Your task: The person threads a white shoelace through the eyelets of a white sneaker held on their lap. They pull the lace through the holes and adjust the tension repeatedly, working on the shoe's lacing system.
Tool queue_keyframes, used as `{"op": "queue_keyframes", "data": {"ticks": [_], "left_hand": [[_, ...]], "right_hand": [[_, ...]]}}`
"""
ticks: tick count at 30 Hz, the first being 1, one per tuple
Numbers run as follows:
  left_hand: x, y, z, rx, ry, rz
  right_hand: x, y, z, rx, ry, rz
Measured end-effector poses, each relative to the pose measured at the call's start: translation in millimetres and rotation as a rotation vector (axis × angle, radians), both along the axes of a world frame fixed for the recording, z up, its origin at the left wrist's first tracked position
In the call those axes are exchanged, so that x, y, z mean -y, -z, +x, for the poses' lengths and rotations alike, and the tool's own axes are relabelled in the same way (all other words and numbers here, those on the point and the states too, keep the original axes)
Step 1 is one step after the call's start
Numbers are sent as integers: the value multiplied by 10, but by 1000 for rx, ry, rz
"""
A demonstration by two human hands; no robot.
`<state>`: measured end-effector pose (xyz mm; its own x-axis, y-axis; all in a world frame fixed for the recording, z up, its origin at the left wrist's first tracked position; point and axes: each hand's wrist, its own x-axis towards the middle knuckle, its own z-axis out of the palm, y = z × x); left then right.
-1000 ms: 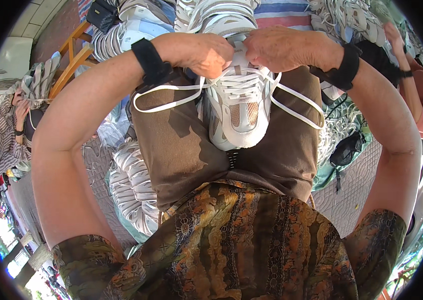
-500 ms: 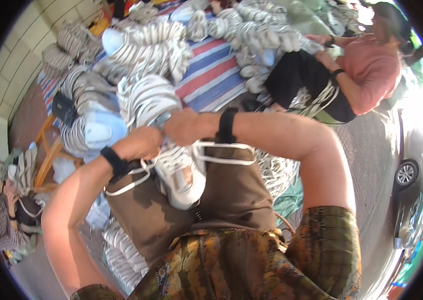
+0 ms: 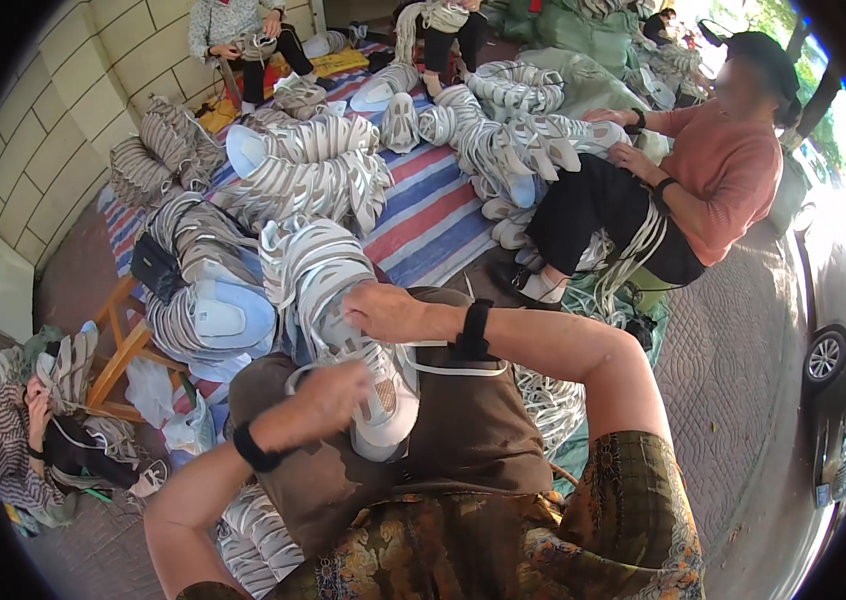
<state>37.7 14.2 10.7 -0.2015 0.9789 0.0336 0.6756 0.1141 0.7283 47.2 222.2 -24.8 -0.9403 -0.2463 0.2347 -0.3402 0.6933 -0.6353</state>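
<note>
A white and grey sneaker (image 3: 390,425) lies across my lap with its toe toward me. My right hand (image 3: 390,311) is closed at its upper end, by the tongue; its fingertips are partly hidden. Smeared by motion, my left hand (image 3: 328,398) is over the left side of the sneaker's laced front, and its grip cannot be made out. A loose white shoelace (image 3: 463,371) loops out to the right over my thigh. Just beyond my hands, a row of similar shoe uppers (image 3: 313,250) leads up to the sneaker.
Stacked shoe uppers (image 3: 318,165) cover much of a striped sheet (image 3: 433,215). A co-worker in a pink top (image 3: 728,165) sits at right, handling shoes. A wooden stool (image 3: 123,365) and another person (image 3: 18,440) are at left. White laces (image 3: 551,405) lie beside my right thigh.
My left hand has come away from beside my right hand and moved nearer the toe. My right hand stays by the tongue. The view has tilted up, showing more people at the back.
</note>
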Motion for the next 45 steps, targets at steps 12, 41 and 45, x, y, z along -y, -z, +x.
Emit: {"op": "queue_keyframes", "data": {"ticks": [12, 41, 45], "left_hand": [[77, -1352, 867, 354, 280, 461], [-62, 171, -376, -504, -360, 96], [-24, 79, -389, -385, -420, 3]], "right_hand": [[1403, -1196, -11, -116, -535, -455], [-162, -12, 636, 137, 279, -49], [-149, -161, 543, 202, 161, -339]]}}
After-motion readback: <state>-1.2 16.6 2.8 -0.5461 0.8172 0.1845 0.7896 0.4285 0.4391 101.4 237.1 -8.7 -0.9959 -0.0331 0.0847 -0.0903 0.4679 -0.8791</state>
